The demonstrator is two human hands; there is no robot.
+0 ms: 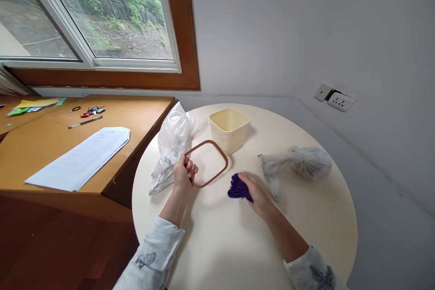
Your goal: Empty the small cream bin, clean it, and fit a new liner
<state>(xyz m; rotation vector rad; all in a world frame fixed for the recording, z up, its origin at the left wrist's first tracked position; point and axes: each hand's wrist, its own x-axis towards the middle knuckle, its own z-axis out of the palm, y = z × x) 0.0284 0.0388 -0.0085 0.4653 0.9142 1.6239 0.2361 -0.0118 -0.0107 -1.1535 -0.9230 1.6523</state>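
Observation:
My left hand (184, 173) is closed around one side of a brown square lid rim (220, 148), with a clear or see-through middle; I cannot tell which. It is held tilted over the round table. In my right hand (254, 192) is a bunched purple cloth (237, 188), gripped between thumb and fingers just right of the rim. Behind the rim stands a cream plastic container (228, 138), upright and with its top uncovered. A crumpled clear plastic bag (171, 138) lies beside and behind my left hand.
A knotted whitish plastic bag (311, 162) lies right on the round white table (217, 244). Left is a wooden desk (142, 113) with papers (84, 156), a pen (84, 122) and keys (92, 111). A window (108, 13) and wall sockets (340, 101) are beyond.

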